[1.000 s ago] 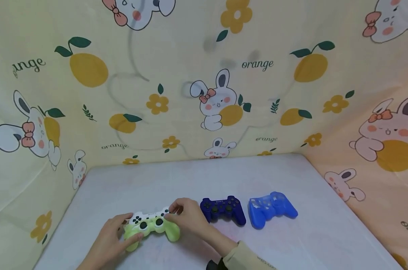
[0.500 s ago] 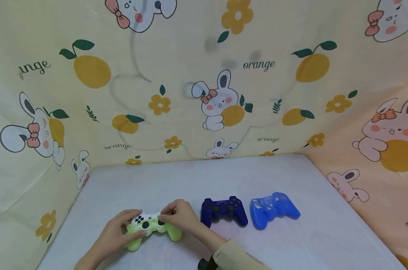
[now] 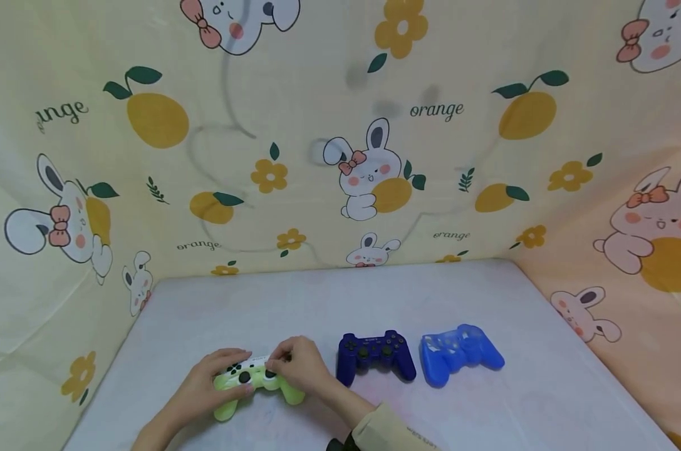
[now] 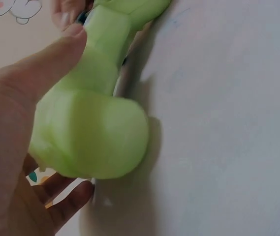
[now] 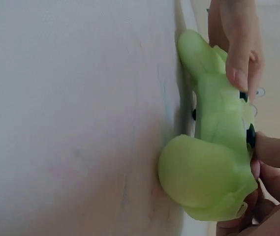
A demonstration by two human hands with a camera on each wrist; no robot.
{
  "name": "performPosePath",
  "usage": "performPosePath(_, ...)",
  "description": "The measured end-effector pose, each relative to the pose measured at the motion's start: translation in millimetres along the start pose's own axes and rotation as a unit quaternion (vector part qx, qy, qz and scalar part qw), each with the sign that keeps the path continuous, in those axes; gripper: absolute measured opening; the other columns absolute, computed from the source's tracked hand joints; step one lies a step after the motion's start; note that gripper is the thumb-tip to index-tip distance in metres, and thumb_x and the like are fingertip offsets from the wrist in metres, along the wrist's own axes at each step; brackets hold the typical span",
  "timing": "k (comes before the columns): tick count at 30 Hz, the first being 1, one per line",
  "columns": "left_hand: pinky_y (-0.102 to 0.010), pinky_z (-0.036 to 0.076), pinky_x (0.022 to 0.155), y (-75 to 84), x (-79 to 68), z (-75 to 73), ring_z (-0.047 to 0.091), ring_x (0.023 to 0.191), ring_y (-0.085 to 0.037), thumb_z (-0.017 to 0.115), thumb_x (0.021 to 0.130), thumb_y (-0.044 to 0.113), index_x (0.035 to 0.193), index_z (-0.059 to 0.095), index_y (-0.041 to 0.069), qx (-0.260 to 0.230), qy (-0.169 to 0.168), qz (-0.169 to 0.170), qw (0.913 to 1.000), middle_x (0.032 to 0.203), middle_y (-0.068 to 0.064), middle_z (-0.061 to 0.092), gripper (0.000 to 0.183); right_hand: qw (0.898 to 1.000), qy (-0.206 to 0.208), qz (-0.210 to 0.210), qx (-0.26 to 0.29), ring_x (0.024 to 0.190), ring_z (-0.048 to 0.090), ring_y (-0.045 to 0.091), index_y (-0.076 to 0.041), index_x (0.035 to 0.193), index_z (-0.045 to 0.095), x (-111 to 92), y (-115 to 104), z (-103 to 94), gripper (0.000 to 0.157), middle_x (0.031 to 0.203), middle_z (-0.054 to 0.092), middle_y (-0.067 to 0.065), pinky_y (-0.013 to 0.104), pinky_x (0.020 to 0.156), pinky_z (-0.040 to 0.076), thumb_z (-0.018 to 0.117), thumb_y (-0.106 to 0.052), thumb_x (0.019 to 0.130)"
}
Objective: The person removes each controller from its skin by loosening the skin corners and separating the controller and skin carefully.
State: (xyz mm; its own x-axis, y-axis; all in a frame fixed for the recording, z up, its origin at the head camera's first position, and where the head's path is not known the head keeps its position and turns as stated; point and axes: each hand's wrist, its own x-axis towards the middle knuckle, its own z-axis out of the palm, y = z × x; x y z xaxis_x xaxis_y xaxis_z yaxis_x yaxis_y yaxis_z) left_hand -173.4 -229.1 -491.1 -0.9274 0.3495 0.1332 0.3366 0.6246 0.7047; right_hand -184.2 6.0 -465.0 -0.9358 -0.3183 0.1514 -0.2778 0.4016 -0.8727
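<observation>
A white game controller (image 3: 257, 361) with black buttons and sticks sits low over the table, wrapped in a light green silicone cover (image 3: 292, 391). Its white top edge shows above the green. My left hand (image 3: 206, 383) grips the left end, thumb across the front and fingers behind; in the left wrist view the rounded green handle (image 4: 100, 137) lies beside the thumb. At the upper right corner, my right hand (image 3: 302, 364) pinches the cover's edge. The right wrist view has that thumb (image 5: 276, 150) by a black stick, with fingers curled around the cover's side, partly hidden.
Just right of my right hand lies a dark blue game controller (image 3: 376, 356). Beyond it is a bright blue silicone controller cover (image 3: 460, 354). The pale tabletop (image 3: 295, 300) meets a rabbit-and-orange patterned cloth (image 3: 317, 94) at the back and sides.
My right hand has shifted slightly left over the controller's right buttons. My left hand has moved further up around the left corner. The head view has shifted a little.
</observation>
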Motion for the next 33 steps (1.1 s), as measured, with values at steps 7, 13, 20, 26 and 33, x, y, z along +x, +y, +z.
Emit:
performPosePath(7,-0.058,0.039,0.098,4.4,0.9,1.3,0.051,0.124,-0.033,0.080,0.077,0.053,0.126,0.069,0.017,0.012,0.009,0.006,0.9999,0.131,-0.002,0.059,0.062,0.999,0.013,-0.025,0.015,0.064,0.046,0.002,-0.009,0.076,0.070,-4,2,3.8,0.012,0.071,0.053,-0.011,0.021,0.057,0.041,0.075,-0.005,0.086)
performPosePath(13,-0.060,0.039,0.097,7.6,1.0,1.4,0.050,0.125,-0.035,0.078,0.075,0.060,0.125,0.069,0.023,0.042,0.016,-0.031,0.9985,0.133,-0.004,0.059,0.063,0.999,0.006,-0.047,-0.003,0.064,0.045,0.001,-0.010,0.073,0.068,-8,1,2.7,0.015,0.070,0.051,-0.011,0.020,0.058,0.039,0.075,-0.004,0.085)
performPosePath(20,-0.062,0.039,0.094,11.4,0.6,-0.1,0.050,0.126,-0.037,0.076,0.073,0.064,0.126,0.069,0.023,0.062,0.014,-0.060,0.9962,0.134,-0.005,0.058,0.067,0.998,0.009,-0.056,0.003,0.066,0.047,0.002,-0.008,0.070,0.071,-17,-2,3.2,0.014,0.069,0.053,-0.011,0.020,0.062,0.041,0.077,-0.001,0.081)
performPosePath(26,-0.063,0.038,0.095,11.8,2.5,0.3,0.049,0.126,-0.036,0.075,0.071,0.067,0.126,0.069,0.025,0.060,0.008,-0.072,0.9956,0.135,-0.004,0.058,0.069,0.995,0.024,-0.100,-0.021,0.067,0.047,0.001,-0.007,0.071,0.074,-22,-2,3.1,0.012,0.068,0.053,-0.013,0.018,0.066,0.040,0.077,0.004,0.075)
performPosePath(33,-0.064,0.036,0.096,12.0,2.4,-0.4,0.048,0.127,-0.036,0.077,0.071,0.065,0.125,0.069,0.025,0.041,-0.003,-0.082,0.9958,0.136,-0.005,0.057,0.068,0.995,0.027,-0.099,-0.016,0.073,0.051,0.002,-0.008,0.071,0.075,-25,-1,3.0,0.012,0.072,0.056,-0.013,0.021,0.073,0.040,0.078,0.003,0.076)
